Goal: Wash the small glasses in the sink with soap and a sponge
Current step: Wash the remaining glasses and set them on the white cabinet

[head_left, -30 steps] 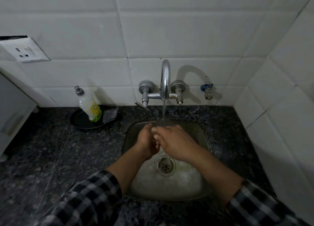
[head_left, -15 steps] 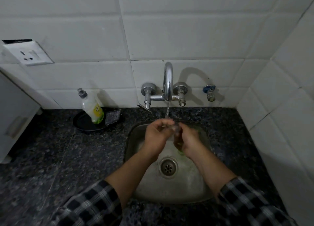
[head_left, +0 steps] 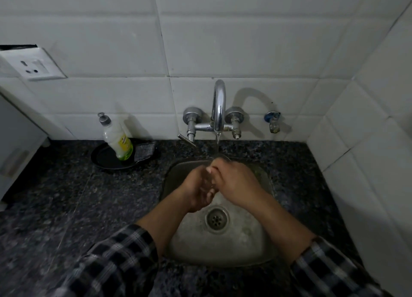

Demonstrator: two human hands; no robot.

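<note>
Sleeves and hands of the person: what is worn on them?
The left sleeve and right sleeve are dark-and-white checked shirt cloth, ending mid-forearm. The left hand and right hand are bare: no gloves, no watch visible.

Sink (head_left: 223,250) set in counter (head_left: 89,207) below wall tap (head_left: 219,109), drain (head_left: 217,218) mid-basin, left hand (head_left: 196,191) touching right hand (head_left: 238,185) above it under the spout; back-left, 1 dish (head_left: 101,162) holds soap bottle (head_left: 116,138), sponge (head_left: 145,151) just right of it.
</note>
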